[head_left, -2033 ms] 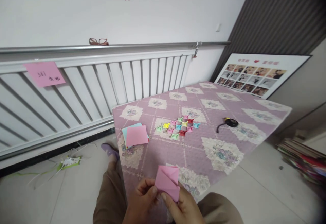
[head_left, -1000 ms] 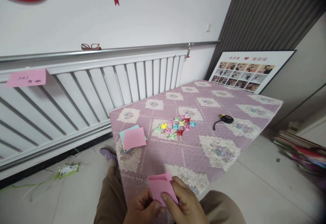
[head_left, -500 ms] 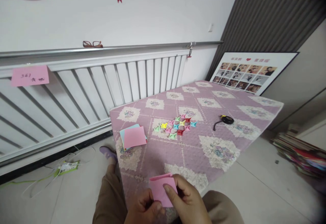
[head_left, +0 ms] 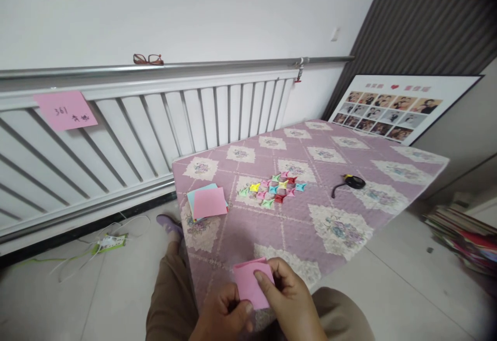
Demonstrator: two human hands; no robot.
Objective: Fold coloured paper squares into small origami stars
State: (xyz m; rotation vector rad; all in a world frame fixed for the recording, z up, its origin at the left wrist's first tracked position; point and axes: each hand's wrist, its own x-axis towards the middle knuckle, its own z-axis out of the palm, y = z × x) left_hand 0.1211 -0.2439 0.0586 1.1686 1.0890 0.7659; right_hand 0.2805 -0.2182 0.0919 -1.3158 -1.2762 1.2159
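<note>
A folded pink paper square (head_left: pixel 248 281) is held between both hands at the near edge of a table with a pink quilted cover (head_left: pixel 334 237). My left hand (head_left: pixel 223 317) pinches its lower left corner. My right hand (head_left: pixel 289 299) pinches its right side, thumb on top. Farther back on the cover lie a stack of pink and blue paper squares (head_left: pixel 207 202) and a cluster of several small folded paper stars (head_left: pixel 274 188) in mixed colours.
A black coiled item with a yellow bit (head_left: pixel 349 183) lies right of the stars. A white radiator (head_left: pixel 155 123) bears a pink note (head_left: pixel 64 109); glasses (head_left: pixel 147 59) rest on its rail. A photo board (head_left: pixel 392 105) leans behind. Books (head_left: pixel 462 237) are stacked on the floor.
The pink paper went from a partly open, flapped shape to a flat folded square held lower in both hands. The view shifted slightly.
</note>
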